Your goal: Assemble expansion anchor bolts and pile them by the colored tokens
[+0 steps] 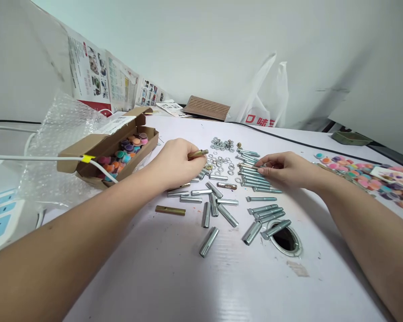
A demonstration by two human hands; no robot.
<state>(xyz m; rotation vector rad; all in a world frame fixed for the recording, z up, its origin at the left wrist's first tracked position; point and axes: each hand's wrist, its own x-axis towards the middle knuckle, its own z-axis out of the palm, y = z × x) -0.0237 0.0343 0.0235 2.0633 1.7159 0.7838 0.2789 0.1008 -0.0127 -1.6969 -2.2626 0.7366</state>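
Observation:
My left hand (179, 163) is closed around a brass-coloured metal sleeve (198, 154), whose end sticks out past the thumb and forefinger. My right hand (278, 167) pinches the end of a brass-toned bolt (247, 166) in the row of silver bolts (255, 179). Between the hands lie loose washers (218, 165), with a cluster of nuts (221, 144) behind them. Silver sleeves (214, 205) are scattered nearer to me, along with another brass-coloured sleeve (170, 210). One silver bolt (277, 229) lies across the rim of a round table hole.
An open cardboard box (151, 138) of colourful round pieces stands left, beside bubble wrap (60, 147) and a white cable (47, 157). More colourful pieces (359, 174) lie right. A plastic bag (265, 98) is at the back; the round hole (289, 241) opens front right.

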